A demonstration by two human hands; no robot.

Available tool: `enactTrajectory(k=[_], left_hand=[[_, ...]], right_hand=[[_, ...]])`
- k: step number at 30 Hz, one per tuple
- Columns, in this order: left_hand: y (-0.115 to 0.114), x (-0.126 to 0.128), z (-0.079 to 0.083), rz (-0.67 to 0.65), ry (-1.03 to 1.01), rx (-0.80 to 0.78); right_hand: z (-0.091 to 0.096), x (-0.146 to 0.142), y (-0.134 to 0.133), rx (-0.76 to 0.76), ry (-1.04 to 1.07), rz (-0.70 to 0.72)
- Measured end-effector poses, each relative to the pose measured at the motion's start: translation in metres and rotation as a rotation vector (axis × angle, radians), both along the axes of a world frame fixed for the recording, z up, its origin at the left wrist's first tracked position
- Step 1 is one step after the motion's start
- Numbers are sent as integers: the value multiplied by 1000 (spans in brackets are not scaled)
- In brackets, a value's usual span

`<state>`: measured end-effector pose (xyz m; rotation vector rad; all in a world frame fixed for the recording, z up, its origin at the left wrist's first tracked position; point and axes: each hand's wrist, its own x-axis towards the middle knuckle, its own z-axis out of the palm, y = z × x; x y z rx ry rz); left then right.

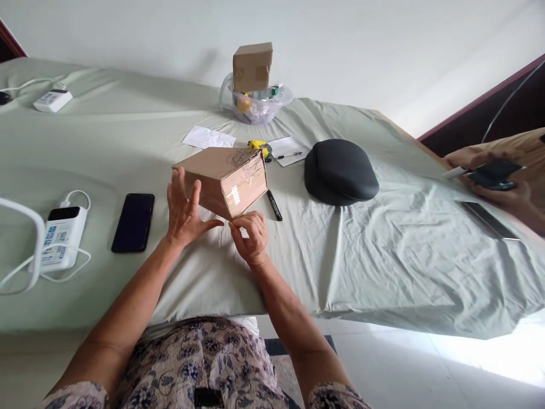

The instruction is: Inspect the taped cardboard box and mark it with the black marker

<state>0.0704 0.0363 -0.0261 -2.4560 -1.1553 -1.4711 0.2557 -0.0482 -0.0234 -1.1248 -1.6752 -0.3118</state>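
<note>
A brown cardboard box (pixel 207 192) with black scribbles and shiny tape lies before me on the cloth-covered table, one corner pointing towards me. Against its left side rests my left hand (pixel 184 211), fingers spread and thumb stretched out under the near edge. My right hand (pixel 251 236) is at the box's near lower corner, thumb and forefinger pinched together; whatever is between them is too small to make out. Close to the box's right side lies a black marker (pixel 275 205). Behind the box is a yellow tape measure (pixel 259 146), partly covered by it.
A dark phone (pixel 133 222) and a white power bank (pixel 63 238) with cables lie left. A black case (pixel 340 172) sits right. Behind are papers (pixel 208 137), a pen (pixel 289 155) and a plastic basket (pixel 259 112) bearing a smaller box (pixel 252 67). Another person's hands (pixel 506 193) hold a dark object.
</note>
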Motion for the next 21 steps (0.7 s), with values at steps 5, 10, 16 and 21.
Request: enactTrajectory(k=[5,10,16,21], left_hand=[[-6,12,2,-83,54,120],[-7,13,7,-52,22,-18],[-8,9,11,-97,42,69],[-11,7,16,-138,65,234]], right_hand=[[-1,-11,1,-6,-28,108],[-3,-20,0,-127,-79,131],[-9,-19,3,-159,-34,26],[-9,-1,6,-156,-58,-44]])
